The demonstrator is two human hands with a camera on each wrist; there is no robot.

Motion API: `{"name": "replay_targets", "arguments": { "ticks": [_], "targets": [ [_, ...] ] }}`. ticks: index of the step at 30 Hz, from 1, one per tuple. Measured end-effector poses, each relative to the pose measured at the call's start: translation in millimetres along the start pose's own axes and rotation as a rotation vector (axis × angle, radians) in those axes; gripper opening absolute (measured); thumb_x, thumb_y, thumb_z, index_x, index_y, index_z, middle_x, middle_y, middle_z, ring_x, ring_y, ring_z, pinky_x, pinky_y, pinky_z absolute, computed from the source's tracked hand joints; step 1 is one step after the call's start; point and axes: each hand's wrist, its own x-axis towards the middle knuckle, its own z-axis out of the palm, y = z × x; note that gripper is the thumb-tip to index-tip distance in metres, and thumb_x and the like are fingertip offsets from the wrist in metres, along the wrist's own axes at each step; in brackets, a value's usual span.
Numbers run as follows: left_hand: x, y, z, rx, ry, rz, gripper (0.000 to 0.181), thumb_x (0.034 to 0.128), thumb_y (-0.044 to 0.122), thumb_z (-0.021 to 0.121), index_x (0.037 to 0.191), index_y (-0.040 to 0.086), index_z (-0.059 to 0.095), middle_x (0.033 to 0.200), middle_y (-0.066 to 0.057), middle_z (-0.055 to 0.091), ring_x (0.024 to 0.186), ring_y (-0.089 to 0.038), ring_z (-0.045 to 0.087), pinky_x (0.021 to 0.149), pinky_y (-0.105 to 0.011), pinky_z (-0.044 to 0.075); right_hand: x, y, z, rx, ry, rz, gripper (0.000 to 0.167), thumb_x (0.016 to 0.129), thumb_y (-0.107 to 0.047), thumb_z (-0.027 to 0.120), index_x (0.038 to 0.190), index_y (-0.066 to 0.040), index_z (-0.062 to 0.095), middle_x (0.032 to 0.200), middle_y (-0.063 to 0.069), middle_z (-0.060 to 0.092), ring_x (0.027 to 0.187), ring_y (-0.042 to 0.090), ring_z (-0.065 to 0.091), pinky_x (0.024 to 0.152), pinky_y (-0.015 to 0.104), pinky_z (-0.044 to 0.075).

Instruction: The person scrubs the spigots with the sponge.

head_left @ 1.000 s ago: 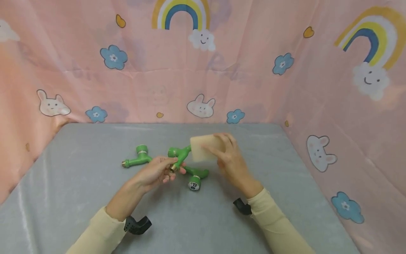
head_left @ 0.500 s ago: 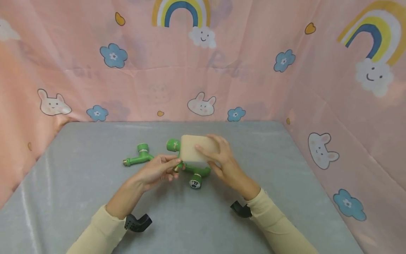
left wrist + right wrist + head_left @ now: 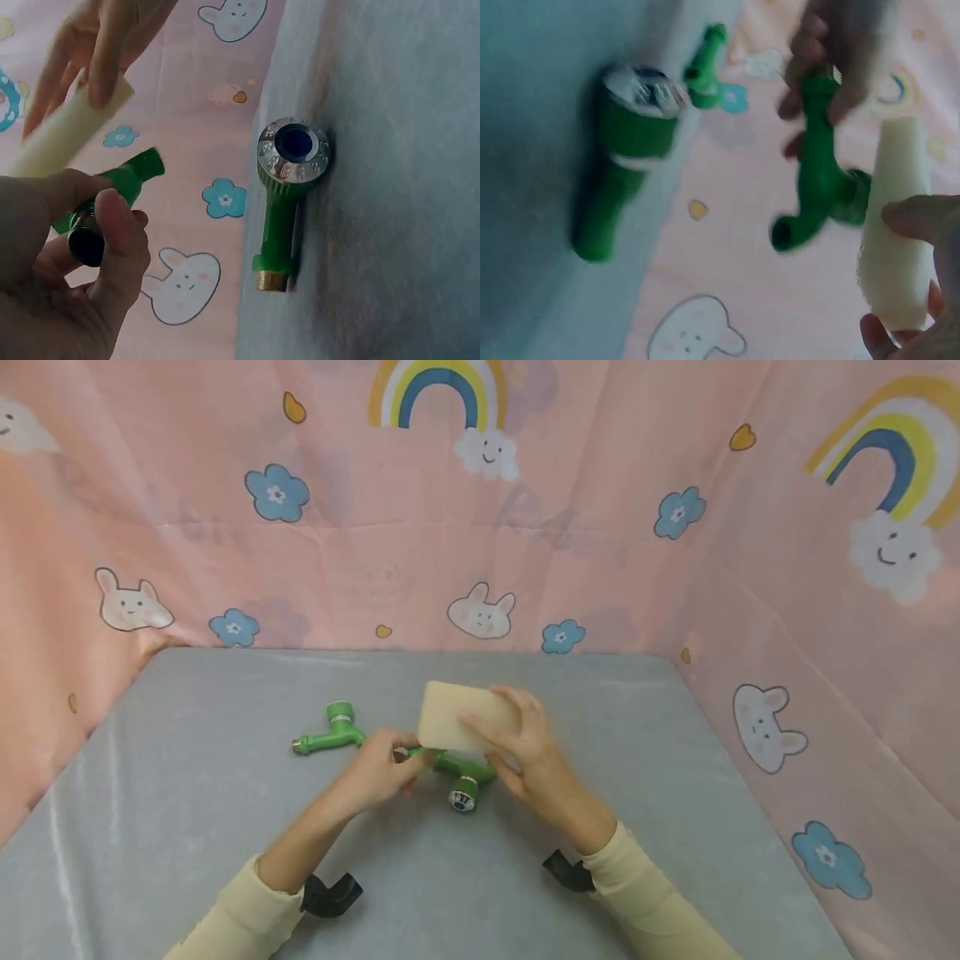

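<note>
My left hand [image 3: 381, 775] pinches a green faucet [image 3: 819, 161] by its threaded end, above the table. A cream sponge [image 3: 450, 717] is gripped between the thumb and fingers of my right hand [image 3: 546, 768]. In the right wrist view the sponge is right beside the held faucet's knob; whether they touch I cannot tell. The sponge hides most of this faucet in the head view. Below the hands a second green faucet [image 3: 463, 770] lies on the table, its silver-ringed knob toward me. A third green faucet [image 3: 330, 740] lies to the left, partly behind my left hand.
A grey cloth-covered table [image 3: 465, 893] spreads beneath the hands. Pink printed curtain [image 3: 360, 552] hangs at its back and sides. Black wrist mounts [image 3: 332, 895] stick out from both sleeves.
The sponge has moved left across the held faucet, covering its knob and body in the head view. My left hand has turned, tilting the faucet. The two faucets on the table have stayed put.
</note>
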Motion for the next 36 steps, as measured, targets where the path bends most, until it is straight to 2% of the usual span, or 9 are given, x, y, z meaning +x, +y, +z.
{"name": "replay_targets", "arguments": {
  "ticks": [2, 4, 10, 15, 19, 24, 31, 33, 36],
  "targets": [
    [-0.3, 3.7, 3.3, 0.054, 0.025, 0.021, 0.028, 0.0991, 0.015, 0.063, 0.118, -0.003, 0.071, 0.054, -0.004, 0.057, 0.046, -0.01, 0.05, 0.043, -0.025, 0.042, 0.3, -1.6, 2.6, -0.038, -0.012, -0.023, 0.056, 0.082, 0.003, 0.076, 0.132, -0.02, 0.067, 0.141, 0.026, 0.044, 0.132, 0.045, 0.04, 0.101, 0.062, 0.048],
    [0.3, 6.7, 5.3, 0.082, 0.084, 0.031, 0.024, 0.0983, 0.015, 0.064, 0.113, -0.001, 0.073, 0.056, -0.006, 0.058, 0.046, -0.011, 0.05, 0.042, -0.024, 0.04, 0.1, 2.4, 2.5, -0.075, -0.014, 0.007, 0.058, 0.082, 0.006, 0.075, 0.133, -0.021, 0.067, 0.141, 0.025, 0.044, 0.131, 0.044, 0.041, 0.1, 0.061, 0.049],
    [2.7, 6.2, 4.4, 0.118, 0.329, 0.015, 0.02, 0.0931, 0.015, 0.073, 0.11, 0.004, 0.075, 0.085, -0.016, 0.075, 0.064, -0.026, 0.068, 0.05, -0.023, 0.051, -3.8, 24.1, -9.0, -0.087, -0.031, 0.212, 0.06, 0.083, 0.009, 0.071, 0.136, -0.019, 0.065, 0.144, 0.027, 0.042, 0.132, 0.047, 0.041, 0.098, 0.061, 0.051],
    [1.4, 2.7, 2.0, 0.219, 0.487, 0.111, 0.02, 0.0866, 0.009, 0.079, 0.105, 0.005, 0.074, 0.092, -0.012, 0.077, 0.077, -0.022, 0.071, 0.058, -0.02, 0.052, -2.8, 22.6, -16.9, -0.025, 0.03, 0.266, 0.059, 0.084, 0.006, 0.071, 0.138, -0.016, 0.063, 0.148, 0.026, 0.039, 0.131, 0.048, 0.039, 0.099, 0.063, 0.048],
    [-0.3, 2.6, 4.2, 0.323, 0.518, 0.237, 0.02, 0.0842, 0.005, 0.08, 0.103, 0.002, 0.074, 0.084, -0.011, 0.076, 0.074, -0.021, 0.072, 0.059, -0.021, 0.057, -2.1, 9.5, -13.4, 0.067, 0.015, 0.187, 0.061, 0.083, 0.002, 0.069, 0.14, -0.016, 0.061, 0.15, 0.027, 0.039, 0.134, 0.047, 0.038, 0.101, 0.063, 0.045],
    [1.6, 3.7, 4.6, 0.303, 0.564, 0.365, 0.02, 0.0827, -0.001, 0.08, 0.102, -0.002, 0.073, 0.091, -0.016, 0.077, 0.079, -0.026, 0.076, 0.067, -0.027, 0.063, -2.0, 7.6, -8.0, 0.145, -0.069, 0.194, 0.062, 0.087, -0.001, 0.065, 0.145, -0.02, 0.057, 0.152, 0.026, 0.039, 0.136, 0.044, 0.04, 0.095, 0.059, 0.051],
    [-1.4, 0.3, 0.6, 0.276, 0.609, 0.405, 0.024, 0.0838, -0.004, 0.078, 0.107, -0.003, 0.072, 0.1, -0.018, 0.077, 0.085, -0.029, 0.076, 0.073, -0.031, 0.064, -6.7, 30.5, -20.0, 0.145, -0.161, 0.398, 0.057, 0.094, -0.008, 0.063, 0.149, -0.018, 0.052, 0.153, 0.025, 0.037, 0.131, 0.046, 0.045, 0.098, 0.063, 0.048],
    [-1.8, -1.1, -0.1, 0.302, 0.621, 0.424, 0.026, 0.0832, -0.004, 0.079, 0.108, -0.002, 0.072, 0.102, -0.018, 0.077, 0.087, -0.029, 0.077, 0.076, -0.032, 0.064, -5.7, 32.1, -24.2, 0.175, -0.142, 0.403, 0.056, 0.095, -0.01, 0.063, 0.149, -0.016, 0.051, 0.152, 0.025, 0.038, 0.13, 0.045, 0.045, 0.098, 0.062, 0.047],
    [0.0, -3.3, 1.9, 0.347, 0.637, 0.473, 0.029, 0.0809, -0.004, 0.081, 0.109, -0.002, 0.072, 0.103, -0.017, 0.077, 0.088, -0.028, 0.076, 0.078, -0.033, 0.064, -3.1, 23.9, -27.0, 0.234, -0.117, 0.327, 0.056, 0.095, -0.011, 0.065, 0.149, -0.015, 0.052, 0.151, 0.022, 0.041, 0.127, 0.04, 0.047, 0.096, 0.056, 0.048]
  ]
}}
